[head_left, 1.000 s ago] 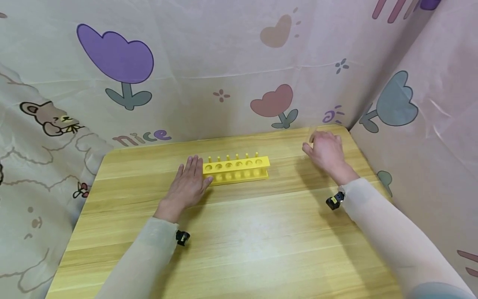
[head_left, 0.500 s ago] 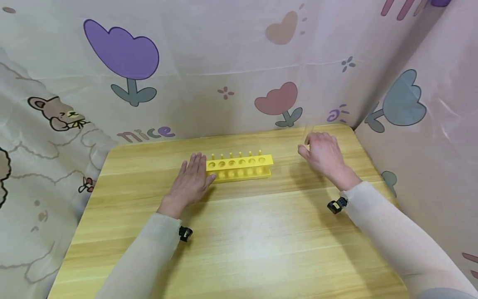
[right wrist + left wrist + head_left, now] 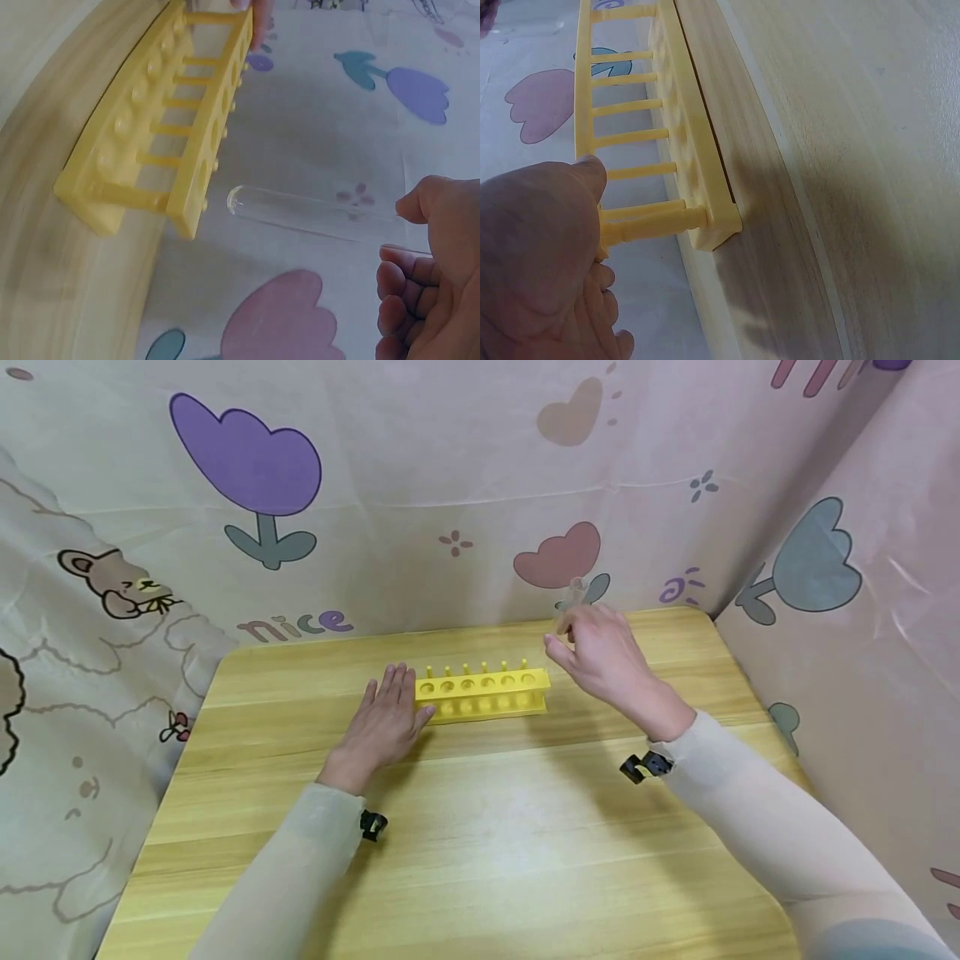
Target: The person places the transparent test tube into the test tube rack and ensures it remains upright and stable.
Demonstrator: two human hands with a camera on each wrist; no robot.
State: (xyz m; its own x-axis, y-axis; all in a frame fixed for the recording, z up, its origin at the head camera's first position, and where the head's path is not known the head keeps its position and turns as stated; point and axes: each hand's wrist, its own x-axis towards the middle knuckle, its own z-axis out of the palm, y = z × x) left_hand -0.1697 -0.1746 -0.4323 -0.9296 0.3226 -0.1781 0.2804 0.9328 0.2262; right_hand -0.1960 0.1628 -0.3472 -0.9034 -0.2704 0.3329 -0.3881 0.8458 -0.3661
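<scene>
Glass test tube (image 3: 300,213) pinched in right hand (image 3: 600,656); flat left hand (image 3: 382,727) braces yellow rack (image 3: 483,693). Misaligned entry could chip tube or tip rack.

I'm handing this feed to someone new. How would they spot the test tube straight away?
Start at the wooden table and find the yellow rack near its far edge, steadied at one end by the left hand. Just past the rack's other end, the right hand is raised above the table. The test tube is the clear, round-ended, empty glass cylinder pinched in that hand, the only transparent thing there.
</scene>
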